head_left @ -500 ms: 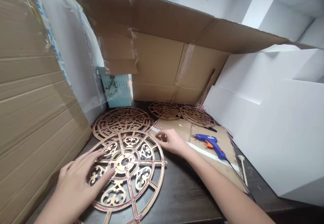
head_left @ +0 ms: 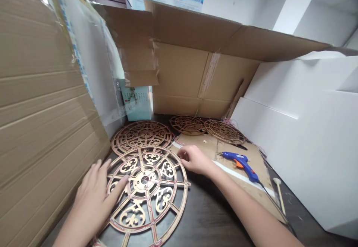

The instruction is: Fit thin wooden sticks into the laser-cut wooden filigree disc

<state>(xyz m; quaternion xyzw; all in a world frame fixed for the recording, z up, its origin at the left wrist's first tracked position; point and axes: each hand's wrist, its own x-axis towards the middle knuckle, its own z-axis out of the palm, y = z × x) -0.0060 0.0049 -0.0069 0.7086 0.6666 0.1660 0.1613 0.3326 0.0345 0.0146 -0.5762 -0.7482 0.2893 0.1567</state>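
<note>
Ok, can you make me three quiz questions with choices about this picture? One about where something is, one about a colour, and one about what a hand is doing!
1. Where is the glue gun?
A. on the cardboard sheet
B. inside the big box
C. in a hand

2. What colour is the glue gun's body?
A. green
B. blue
C. white

3. What is the left hand doing?
A. making a fist in the air
B. lying flat on the big round wooden cutout
C. holding the glue gun

Answers:
1 A, it lies on the brown sheet right of the right hand.
2 B, blue body with an orange trigger.
3 B, its fingers are spread over the cutout's left edge.
</note>
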